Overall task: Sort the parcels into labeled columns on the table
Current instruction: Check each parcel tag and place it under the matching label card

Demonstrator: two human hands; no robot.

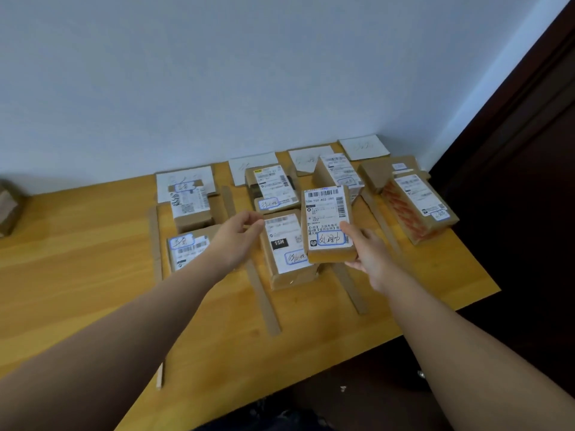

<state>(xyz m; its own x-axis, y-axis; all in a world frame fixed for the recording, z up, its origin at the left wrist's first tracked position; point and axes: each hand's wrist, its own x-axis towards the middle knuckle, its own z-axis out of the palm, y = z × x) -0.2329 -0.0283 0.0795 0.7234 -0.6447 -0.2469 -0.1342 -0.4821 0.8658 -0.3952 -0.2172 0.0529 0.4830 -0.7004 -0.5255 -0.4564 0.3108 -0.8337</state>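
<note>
The right hand (370, 251) grips the parcel (328, 223) by its lower right corner, label up at frame centre above the desk (77, 275), likely to match its tag to a column card (364, 147); left hand (238, 236) hovers loosely curled, empty.

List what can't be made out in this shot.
Head view:
Header sheets by the wall: handwriting too faint and small.
Near-left parcel: partly covered by the left forearm.
Brown box: cut off by the left edge.
Right hand: most fingers hidden behind the held parcel.
</note>
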